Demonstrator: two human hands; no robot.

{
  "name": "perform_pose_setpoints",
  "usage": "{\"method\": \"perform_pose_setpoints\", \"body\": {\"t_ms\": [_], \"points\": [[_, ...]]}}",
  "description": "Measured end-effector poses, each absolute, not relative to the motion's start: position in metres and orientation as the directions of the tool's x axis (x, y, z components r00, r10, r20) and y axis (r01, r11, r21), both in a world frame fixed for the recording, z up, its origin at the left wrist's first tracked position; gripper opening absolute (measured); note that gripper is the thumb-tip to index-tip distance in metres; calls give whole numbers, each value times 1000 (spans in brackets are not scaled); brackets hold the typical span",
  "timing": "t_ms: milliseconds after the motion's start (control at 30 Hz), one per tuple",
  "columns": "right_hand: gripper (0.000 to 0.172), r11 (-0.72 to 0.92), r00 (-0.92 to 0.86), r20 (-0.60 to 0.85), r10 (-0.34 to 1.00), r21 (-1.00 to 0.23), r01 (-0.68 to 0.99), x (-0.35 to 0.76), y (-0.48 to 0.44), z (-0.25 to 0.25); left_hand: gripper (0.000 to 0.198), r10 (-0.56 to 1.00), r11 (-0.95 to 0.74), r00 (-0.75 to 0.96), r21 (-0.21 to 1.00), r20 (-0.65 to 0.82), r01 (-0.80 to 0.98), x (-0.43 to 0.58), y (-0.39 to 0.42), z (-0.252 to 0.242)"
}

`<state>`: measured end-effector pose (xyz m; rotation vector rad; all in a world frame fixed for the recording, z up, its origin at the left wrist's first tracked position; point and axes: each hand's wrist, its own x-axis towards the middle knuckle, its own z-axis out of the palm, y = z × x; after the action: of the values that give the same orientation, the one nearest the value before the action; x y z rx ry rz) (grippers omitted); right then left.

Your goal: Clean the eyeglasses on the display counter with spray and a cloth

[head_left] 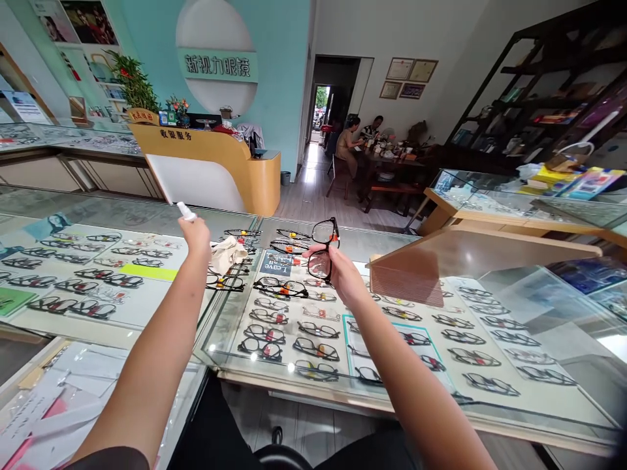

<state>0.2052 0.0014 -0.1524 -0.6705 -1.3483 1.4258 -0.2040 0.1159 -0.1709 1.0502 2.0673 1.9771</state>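
My right hand [337,271] is closed on a pair of black glasses [324,249] with a red temple tip, held upright above the glass counter [441,405]. My left hand [196,235] is wrapped round a small white bottle or tube [186,210], whose tip sticks up out of the fist. A crumpled beige cloth [228,254] lies on the counter top just right of my left hand. Several loose pairs of glasses [280,287] rest on the glass between my hands.
Under the glass lie rows of displayed frames [289,333]. A wooden block stand [441,267] sits on the counter at the right. A yellow reception desk [220,170] stands beyond, and two people sit at a table [392,163] in the back.
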Motion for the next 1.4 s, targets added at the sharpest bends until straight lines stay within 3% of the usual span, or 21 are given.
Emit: {"method": "perform_pose_setpoints", "body": {"t_ms": [167, 267, 367, 567, 700, 767, 833, 933, 1000, 1100, 1167, 1267, 1400], "points": [[50, 142, -336, 244, 910, -943, -301, 208, 4, -157, 38, 357, 151, -933, 982, 54, 114, -230, 115, -191], [48, 134, -333, 236, 913, -944, -302, 209, 5, -158, 48, 329, 204, -944, 978, -30, 40, -234, 113, -198], [49, 130, -337, 231, 913, -946, -297, 209, 5, -158, 37, 325, 219, -944, 976, -56, 18, -237, 113, -201], [50, 133, -346, 230, 909, -950, -283, 208, 6, -159, 45, 358, 228, -932, 973, -56, 29, -236, 113, -199], [53, 122, -358, 210, 910, -960, -253, 208, 6, -159, 60, 268, 247, -963, 968, -32, 36, -229, 106, -187], [54, 123, -358, 207, 910, -962, -242, 208, 6, -159, 68, 186, 230, -980, 966, 73, 116, -220, 99, -174], [53, 126, -356, 211, 910, -961, -246, 208, 5, -158, 66, 140, 163, -941, 930, 309, 330, -207, 90, -160], [50, 122, -356, 210, 910, -959, -254, 208, 3, -157, 38, 299, 13, -719, 751, 627, 661, -184, 77, -144], [50, 125, -350, 211, 913, -960, -251, 208, 3, -157, 20, 521, -26, -539, 644, 662, 765, -171, 71, -138], [50, 132, -341, 215, 915, -959, -249, 208, 3, -157, 1, 764, 76, -374, 503, 525, 861, -160, 67, -138], [50, 127, -347, 211, 914, -960, -251, 207, 3, -156, 8, 857, 178, -349, 418, 378, 891, -156, 66, -141], [49, 118, -356, 205, 912, -961, -250, 207, 1, -155, 19, 914, 271, -348, 326, 208, 906, -156, 68, -145], [48, 120, -357, 207, 911, -960, -252, 207, 1, -156, 20, 922, 293, -347, 278, 169, 915, -155, 71, -149]]}}
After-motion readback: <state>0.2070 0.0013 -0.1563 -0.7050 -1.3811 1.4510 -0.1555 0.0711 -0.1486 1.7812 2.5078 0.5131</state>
